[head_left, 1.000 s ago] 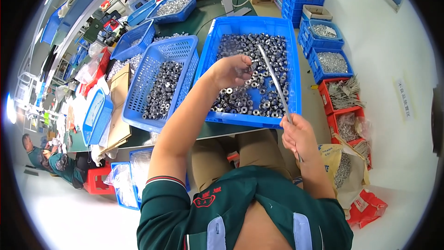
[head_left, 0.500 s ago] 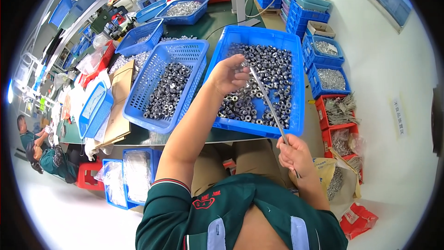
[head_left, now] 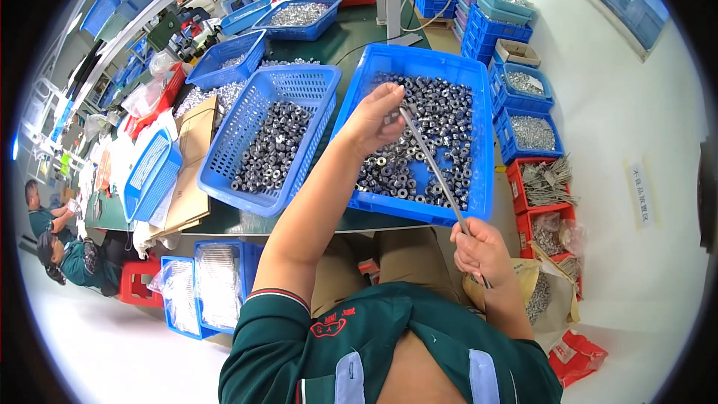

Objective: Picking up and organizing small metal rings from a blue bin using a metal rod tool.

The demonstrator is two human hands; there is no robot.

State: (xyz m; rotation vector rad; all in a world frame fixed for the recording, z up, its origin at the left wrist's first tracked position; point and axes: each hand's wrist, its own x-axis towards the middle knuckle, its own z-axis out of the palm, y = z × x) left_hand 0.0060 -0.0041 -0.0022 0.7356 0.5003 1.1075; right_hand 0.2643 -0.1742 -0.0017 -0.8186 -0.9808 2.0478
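Observation:
My right hand (head_left: 480,251) is closed around the lower end of a thin metal rod (head_left: 435,168), which slants up and leftward over a blue tray (head_left: 481,105). At the rod's upper end, my left hand (head_left: 376,123) has its fingers curled into a pinch. Something small and shiny shows by those fingertips, mostly hidden, and I cannot make out what it is. Beneath both the rod and the left hand lie many small ring-shaped metal pieces (head_left: 445,105) in the tray. More dark ring pieces (head_left: 273,146) fill part of a blue perforated basket (head_left: 318,97) to the left.
Brown cardboard (head_left: 187,194) and a small blue basket (head_left: 153,176) lie further left. Stacked blue bins (head_left: 535,131) and red bins (head_left: 548,181) of metal parts stand at the right. A metal post (head_left: 389,0) rises behind the tray. Two people sit at the far left.
My left fingers have closed in nearer the rod's upper end. The right hand has shifted slightly right and down, still gripping the rod.

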